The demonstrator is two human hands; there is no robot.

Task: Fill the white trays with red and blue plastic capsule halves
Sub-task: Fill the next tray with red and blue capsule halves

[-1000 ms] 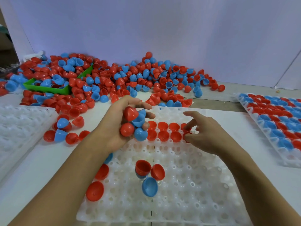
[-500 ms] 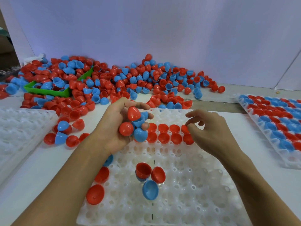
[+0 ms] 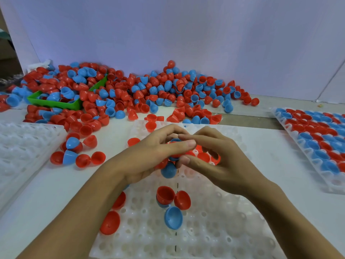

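Glossy red and blue capsule halves (image 3: 169,170), cupped.

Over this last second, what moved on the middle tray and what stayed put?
The right hand left the row of seated red halves and came across to the left hand, its fingers now reaching into the halves bunched there. The left hand kept its handful, a blue half showing below. The loose halves nearer on the white tray and the far pile stayed put.

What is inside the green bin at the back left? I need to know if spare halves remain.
The green bin holds blue and red capsule halves, heaped past its rim. Its floor is covered.
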